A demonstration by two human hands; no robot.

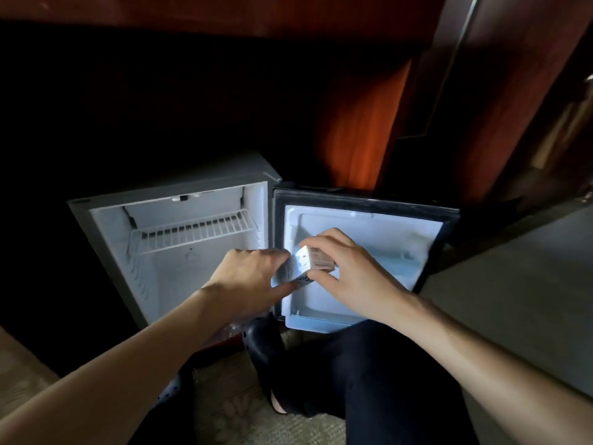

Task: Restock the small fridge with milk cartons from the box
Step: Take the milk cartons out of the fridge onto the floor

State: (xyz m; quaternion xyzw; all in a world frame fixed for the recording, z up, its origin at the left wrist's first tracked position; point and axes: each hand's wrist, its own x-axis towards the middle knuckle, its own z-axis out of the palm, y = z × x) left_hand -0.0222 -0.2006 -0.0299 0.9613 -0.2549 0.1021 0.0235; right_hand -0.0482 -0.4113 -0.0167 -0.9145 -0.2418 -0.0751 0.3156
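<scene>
Cartons number two, as far as the blur allows. Both are held at the centre of the frame, in front of the inner face of the door [369,226]. One fridge [106,226] stands open at centre left, with its door swung out to the right. One wire shelf [195,231] sits in the upper part of the lit white cavity.

The left carton [287,273] is smeared by motion. A short run of dark letters shows along its lower edge but cannot be read. The right carton [316,258] is white, with a brown panel of fine print on one side, too small to read. A small dark mark sits on its white face.

The left hand [247,274] grasps the left carton from the left. Its fingers are wrapped over the top and one digit is stretched along beneath. The right hand [346,268] grasps the right carton, with the fingers curled over the top and the thumb against the near side. The two cartons meet between the hands, the right one slightly higher. Whether they touch or only overlap in view I cannot tell. Both forearms reach in from the lower corners.

Two dark shoes with round holes show at lower centre, one [263,345] just below the fridge and one [173,393] lower left. They rest on a patterned carpet [231,380]. One leg [385,380] in dark cloth fills the lower right. A red-brown wood panel [359,123] rises at upper right.
</scene>
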